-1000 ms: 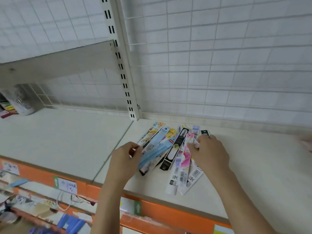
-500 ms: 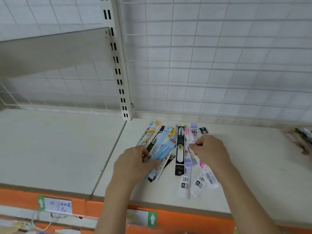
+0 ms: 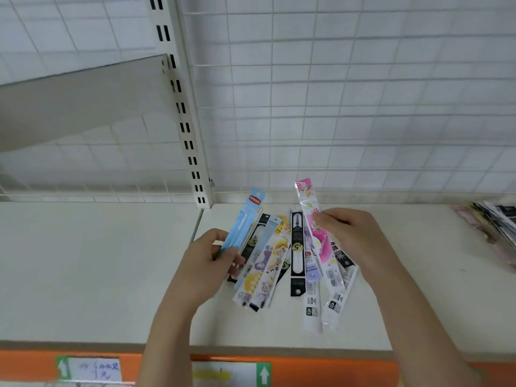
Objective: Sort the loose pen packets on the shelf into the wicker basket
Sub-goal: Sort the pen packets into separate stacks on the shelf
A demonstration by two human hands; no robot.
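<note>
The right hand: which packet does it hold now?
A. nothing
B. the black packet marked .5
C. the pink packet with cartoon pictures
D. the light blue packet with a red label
C: the right hand pinches the pink packet and lifts its top end above the pile.

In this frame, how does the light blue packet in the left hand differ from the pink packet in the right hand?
The light blue packet is plain blue with a red label at its top; the pink packet carries cartoon artwork. The left hand grips the blue packet near its lower end, while the right hand pinches the pink packet nearer its upper part. The blue packet leans right, the pink one left. Both are long, narrow and raised above the pile.
</note>
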